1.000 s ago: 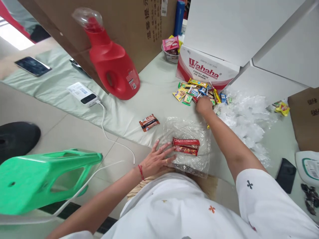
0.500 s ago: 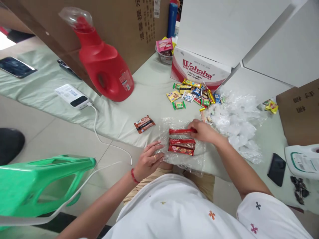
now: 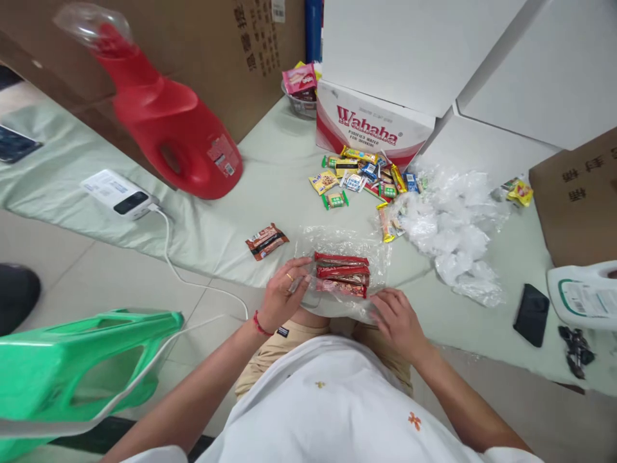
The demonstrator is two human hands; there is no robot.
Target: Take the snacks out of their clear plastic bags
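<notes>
Several red-wrapped snack bars [image 3: 341, 272] lie side by side in a close stack on a clear plastic bag [image 3: 351, 241] at the table's near edge. The bag's near part is lifted over the lowest bar. My left hand [image 3: 285, 286] is closed on the bag's left side, its fingertips by the bars' left ends. At the lower right corner my right hand [image 3: 398, 318] pinches the plastic, just off the bars' right ends. A brown-wrapped snack [image 3: 267, 242] lies to the left, apart from both hands.
Mixed small snacks [image 3: 366, 173] are heaped before a Wahaha box [image 3: 373, 125]. Right of them sits crumpled clear plastic [image 3: 453, 225]. A red jug [image 3: 178, 135], a white power bank [image 3: 118, 193] with a cable, a black phone [image 3: 531, 315] and a green stool [image 3: 87, 360] are around.
My right hand has left the top bar and come down to the bag's lower right corner. The top bar now lies against the others. The bag's near edge has been raised over them.
</notes>
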